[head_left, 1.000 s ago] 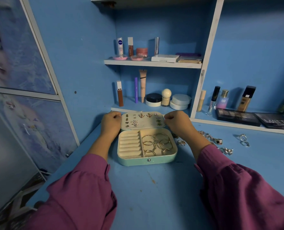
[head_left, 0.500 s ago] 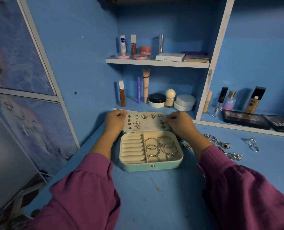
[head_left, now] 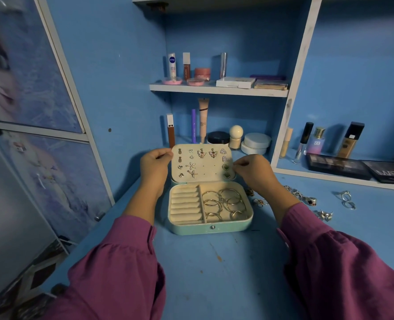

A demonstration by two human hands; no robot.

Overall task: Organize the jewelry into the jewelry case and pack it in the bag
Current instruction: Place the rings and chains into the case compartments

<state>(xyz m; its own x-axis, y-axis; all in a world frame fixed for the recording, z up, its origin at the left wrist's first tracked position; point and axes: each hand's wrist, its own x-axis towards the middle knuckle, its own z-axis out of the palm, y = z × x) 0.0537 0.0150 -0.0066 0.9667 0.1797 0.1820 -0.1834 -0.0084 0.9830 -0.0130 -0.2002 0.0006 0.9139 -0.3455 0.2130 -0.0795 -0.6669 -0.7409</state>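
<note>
I have the left hand (head_left: pixel 155 166) pinching the left edge of the earring panel (head_left: pixel 201 164), and the right hand (head_left: pixel 252 169) pinching its right edge; each grip is narrow, thumb and fingertips closed on the thin card. The panel stands nearly upright over the back of the mint jewelry case (head_left: pixel 211 229), which sits on the counter (head_left: pixel 214 273) toward its back edge, below the shelf (head_left: pixel 219 90).

As I judge it, the step is seating or folding this panel. I would keep both pinches level and low on the edges, tip it evenly so no stud snags, and keep fingers off the earrings.

Counting left to right on the panel: two pineapple studs (head_left: pixel 180 155), four small heart or knot studs, two starfish (head_left: pixel 192 169), two butterflies (head_left: pixel 207 153), two fan shapes (head_left: pixel 224 154), two dark squares (head_left: pixel 226 171). In the tray: seven ring rolls (head_left: pixel 184 205), bare, then roughly seven gold hoops (head_left: pixel 223 204), overlapping so I cannot be sure. Loose on the counter to the right: several silver rings and charms (head_left: pixel 306 199), too tangled to count, and a pair of rings (head_left: pixel 347 199) further right.
</note>
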